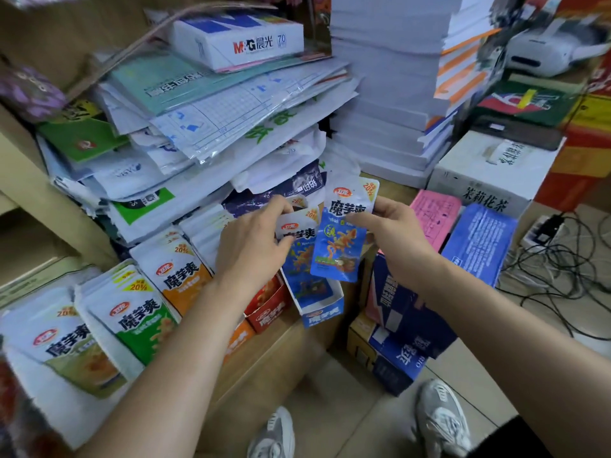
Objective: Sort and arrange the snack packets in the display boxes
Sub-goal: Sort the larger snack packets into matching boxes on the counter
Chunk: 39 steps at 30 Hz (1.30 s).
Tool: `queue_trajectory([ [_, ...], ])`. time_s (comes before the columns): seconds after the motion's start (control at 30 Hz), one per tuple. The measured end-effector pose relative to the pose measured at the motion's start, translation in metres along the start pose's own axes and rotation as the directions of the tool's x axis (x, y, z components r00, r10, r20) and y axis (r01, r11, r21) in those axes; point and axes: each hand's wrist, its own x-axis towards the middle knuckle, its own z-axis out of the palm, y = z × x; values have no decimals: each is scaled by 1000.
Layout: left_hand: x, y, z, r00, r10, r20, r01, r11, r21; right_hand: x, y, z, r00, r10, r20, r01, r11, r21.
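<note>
My right hand (388, 233) pinches a blue-and-white snack packet (340, 239) by its right edge and holds it upright above the blue display box (322, 314). My left hand (253, 239) grips a small bunch of the same blue packets (299, 239) that stand in that blue box. To the left sit a red display box (269, 314) and an orange display box (239, 337). Orange packets (180, 269), green packets (137, 315) and pale green packets (66, 345) stand in rows further left.
A leaning pile of plastic-wrapped papers (205, 120) rises behind the boxes, with white paper reams (386, 94) to its right. Blue cartons (396, 325), a white carton (489, 173) and loose cables (562, 266) lie on the floor at right. My shoes (443, 421) are below.
</note>
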Motion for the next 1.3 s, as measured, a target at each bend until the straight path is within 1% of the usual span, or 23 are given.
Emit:
queue_trajectory([
  [0.07,-1,-2,4,998,16,-63,-9,994,107,-1,-2,-1,996,-79,34,80,995,-51],
  [0.17,0,-9,11,990,71,-121,-50,984,169,-5,-6,0,985,-159,62,164,983,-80],
  [0.27,0,-16,16,992,53,-116,-24,971,236,-8,-8,0,980,-191,54,195,977,-91],
  [0.4,-2,-19,16,990,46,-134,-9,964,264,-10,-6,2,975,-210,67,216,971,-99],
  [0.47,0,-19,12,987,44,-153,-1,962,273,-9,-7,4,972,-237,-2,236,971,-41],
  [0.53,2,-20,10,988,37,-153,10,956,295,-7,-12,5,964,-248,-97,255,965,62],
  [0.63,0,-19,10,990,34,-135,10,951,310,0,-20,5,965,-203,-163,237,946,220],
  [0.73,-1,-16,11,985,33,-171,20,954,300,7,-23,11,981,-137,-136,177,920,349],
  [0.83,0,-16,11,977,31,-210,33,955,294,13,-26,16,986,-98,-133,149,878,454],
  [1.0,2,-18,16,993,-18,-118,60,932,358,21,-31,20,993,-92,-78,120,816,565],
  [1.1,4,-21,17,990,-18,-138,54,964,262,24,-32,26,991,-134,-10,116,817,565],
  [1.17,2,-23,17,986,-20,-165,53,979,196,25,-32,30,986,-163,29,124,844,522],
  [1.3,-1,-25,16,989,-25,-147,45,990,131,29,-25,33,978,-192,79,161,942,294],
])
